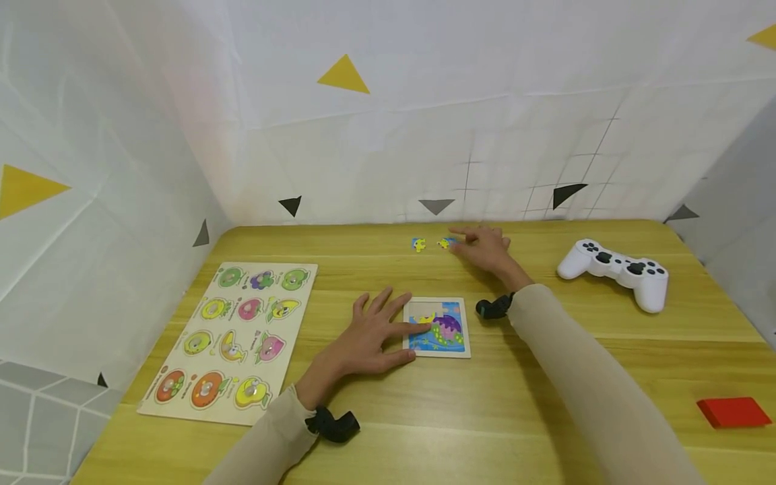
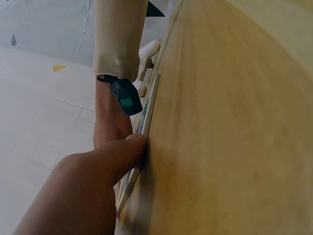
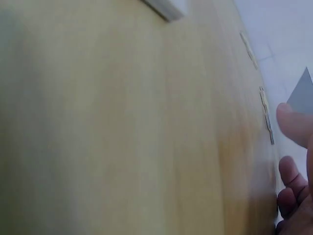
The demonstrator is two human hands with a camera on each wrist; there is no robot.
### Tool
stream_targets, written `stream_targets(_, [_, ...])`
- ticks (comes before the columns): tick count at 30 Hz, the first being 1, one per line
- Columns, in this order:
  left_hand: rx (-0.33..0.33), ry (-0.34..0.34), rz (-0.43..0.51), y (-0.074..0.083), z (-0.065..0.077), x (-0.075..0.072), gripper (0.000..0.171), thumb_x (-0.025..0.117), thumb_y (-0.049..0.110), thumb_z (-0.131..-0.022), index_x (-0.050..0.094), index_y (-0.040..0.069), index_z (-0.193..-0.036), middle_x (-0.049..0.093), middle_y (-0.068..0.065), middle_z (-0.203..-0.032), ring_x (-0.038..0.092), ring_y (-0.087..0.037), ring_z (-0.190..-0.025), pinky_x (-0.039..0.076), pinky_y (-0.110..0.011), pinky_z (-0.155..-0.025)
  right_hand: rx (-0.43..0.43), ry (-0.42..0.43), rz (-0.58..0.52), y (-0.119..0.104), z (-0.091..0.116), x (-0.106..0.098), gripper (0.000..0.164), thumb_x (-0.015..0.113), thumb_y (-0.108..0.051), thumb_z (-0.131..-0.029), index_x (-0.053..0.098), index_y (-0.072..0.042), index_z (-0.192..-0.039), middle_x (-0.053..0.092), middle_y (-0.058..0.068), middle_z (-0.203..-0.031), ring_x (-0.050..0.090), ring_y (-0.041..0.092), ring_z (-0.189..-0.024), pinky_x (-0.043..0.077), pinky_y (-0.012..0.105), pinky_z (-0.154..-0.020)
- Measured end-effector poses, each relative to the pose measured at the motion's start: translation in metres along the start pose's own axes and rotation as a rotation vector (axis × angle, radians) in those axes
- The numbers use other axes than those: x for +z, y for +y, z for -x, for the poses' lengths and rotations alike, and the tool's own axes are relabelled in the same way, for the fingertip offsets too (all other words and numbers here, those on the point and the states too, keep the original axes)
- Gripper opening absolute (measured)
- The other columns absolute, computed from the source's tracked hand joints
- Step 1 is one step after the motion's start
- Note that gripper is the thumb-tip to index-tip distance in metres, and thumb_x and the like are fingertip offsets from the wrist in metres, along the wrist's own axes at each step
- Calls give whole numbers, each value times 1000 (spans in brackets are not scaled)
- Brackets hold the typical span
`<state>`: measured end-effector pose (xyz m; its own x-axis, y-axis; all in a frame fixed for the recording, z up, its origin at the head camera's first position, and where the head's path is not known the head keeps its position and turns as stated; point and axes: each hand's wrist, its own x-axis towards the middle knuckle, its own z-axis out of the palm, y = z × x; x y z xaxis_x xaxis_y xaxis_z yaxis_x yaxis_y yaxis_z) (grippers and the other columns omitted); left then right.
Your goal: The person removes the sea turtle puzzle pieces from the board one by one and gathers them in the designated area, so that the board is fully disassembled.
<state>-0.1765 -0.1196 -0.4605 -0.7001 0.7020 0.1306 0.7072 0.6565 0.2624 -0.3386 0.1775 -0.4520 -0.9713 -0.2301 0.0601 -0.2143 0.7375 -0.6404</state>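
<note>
A small square jigsaw puzzle point(image 1: 451, 340) in a pale tray lies on the table, its picture purple, green and blue, with a bare patch at the upper left. My left hand point(image 1: 378, 333) rests at its left side with fingers spread, one fingertip over the picture; in the left wrist view the thumb point(image 2: 132, 144) touches the tray's edge. Near the table's back edge my right hand point(image 1: 481, 248) hovers beside yellow-and-blue jigsaw pieces point(image 1: 445, 242), thumb and index finger apart. A separate jigsaw piece point(image 1: 419, 244) lies to their left. Right wrist view: the thumb point(image 3: 293, 125) is near the pieces.
A wooden fruit peg board point(image 1: 239, 323) lies on the left of the table. At the right are a white game controller point(image 1: 618, 266) and a red block point(image 1: 733, 412). White patterned cloth point(image 1: 388, 155) rises behind the table's back edge.
</note>
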Motion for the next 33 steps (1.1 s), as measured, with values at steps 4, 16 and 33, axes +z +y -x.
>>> stream_targets(4, [3, 5, -4, 0, 0, 1, 49, 50, 61, -98, 51, 49, -146, 27, -9, -169, 16, -45, -156, 13, -73, -114, -40, 25, -109, 2, 4, -2, 46, 62, -32, -102, 58, -18, -145, 57, 25, -137, 39, 46, -124, 17, 65, -100])
stream_targets(16, [10, 8, 5, 0, 0, 0, 49, 50, 61, -98, 51, 49, -146, 26, -10, -169, 16, -46, -156, 12, -74, -114, -96, 21, -249, 6, 20, -5, 40, 61, -27, -103, 62, -14, -141, 58, 20, -134, 55, 37, -115, 18, 68, -110])
stream_targets(33, [0, 0, 16, 0, -1, -2, 50, 51, 61, -98, 51, 49, -146, 26, -10, -169, 15, -47, -156, 10, -74, -114, -159, -46, -273, 9, 57, -12, 31, 64, -29, -102, 72, -15, -129, 67, 10, -126, 54, 22, -108, 43, 39, -90])
